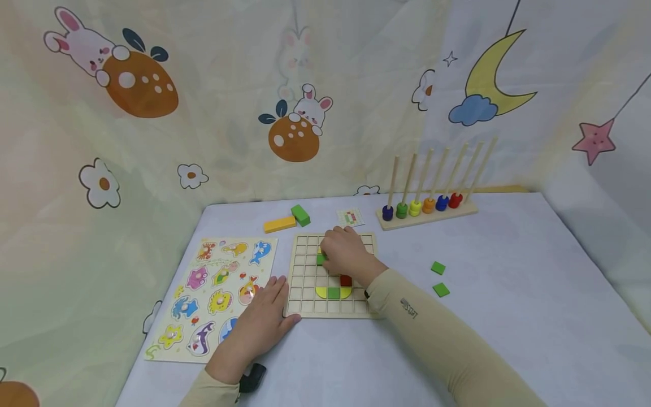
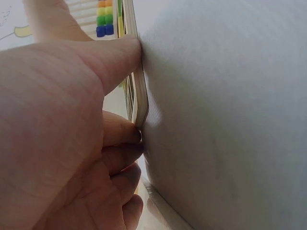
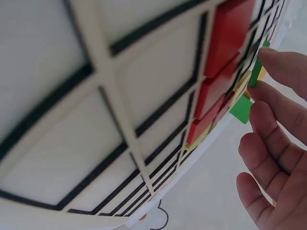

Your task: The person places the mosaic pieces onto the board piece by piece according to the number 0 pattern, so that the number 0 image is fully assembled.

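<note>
A wooden grid board [image 1: 301, 306] lies on the white table, bearing flat coloured pieces. Its lower row shows a green square [image 1: 333, 293] between two rounded yellow pieces [image 1: 321, 292]. Red tiles [image 3: 216, 86] sit on the board in the right wrist view. Above the board's upper part, my right hand [image 1: 348, 252] pinches a small green tile [image 3: 257, 69] between thumb and forefinger. Some pieces are hidden beneath that hand. My left hand [image 1: 265, 310] steadies the board's near left corner, its thumb along the front edge and its fingers at the left side.
A sea-animal peg puzzle [image 1: 205, 294] lies left of the grid. Behind it are a yellow block [image 1: 280, 225], a green block [image 1: 300, 215] and a small pattern card [image 1: 351, 217]. A bead rack [image 1: 429, 217] with upright rods stands back right. Two loose green tiles [image 1: 438, 268] lie at right.
</note>
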A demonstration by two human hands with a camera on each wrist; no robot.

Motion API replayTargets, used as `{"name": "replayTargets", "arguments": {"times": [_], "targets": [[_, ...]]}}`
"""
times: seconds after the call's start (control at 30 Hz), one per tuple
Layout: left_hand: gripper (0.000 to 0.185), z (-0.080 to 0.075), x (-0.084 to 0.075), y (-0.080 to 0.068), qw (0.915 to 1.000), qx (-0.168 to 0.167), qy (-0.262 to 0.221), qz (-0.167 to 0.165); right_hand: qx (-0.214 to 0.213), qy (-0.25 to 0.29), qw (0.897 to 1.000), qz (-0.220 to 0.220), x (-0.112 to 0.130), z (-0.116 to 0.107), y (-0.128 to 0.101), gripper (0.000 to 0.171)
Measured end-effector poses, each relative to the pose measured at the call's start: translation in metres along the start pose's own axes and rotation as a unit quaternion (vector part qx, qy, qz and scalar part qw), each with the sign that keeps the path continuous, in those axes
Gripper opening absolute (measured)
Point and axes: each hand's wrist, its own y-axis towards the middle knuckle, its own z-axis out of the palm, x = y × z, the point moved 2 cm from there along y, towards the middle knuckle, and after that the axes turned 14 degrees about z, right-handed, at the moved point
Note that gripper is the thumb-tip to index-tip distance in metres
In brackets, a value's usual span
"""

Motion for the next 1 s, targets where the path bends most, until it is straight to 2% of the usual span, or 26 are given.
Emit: {"name": "replayTargets", "arguments": {"times": [0.17,0.63,1.0], "targets": [[0.086,0.0003,-0.0004,-0.0003,1.0000,0.001,-0.007,-0.006,0.002,-0.007,1.000,0.004,-0.0007,0.0031,0.0008,0.019],[0.085,0.0032,0.0015,-0.0004,1.0000,-0.004,-0.004,-0.002,-0.006,0.007,1.000,0.005,-0.0007,0.0044,0.0012,0.010],[0.086,0.0018,0.0008,0.0003,1.0000,-0.002,0.004,-0.003,-0.018,0.016,1.000,0.001,-0.0015,0.0021,0.0005,0.011]]}}
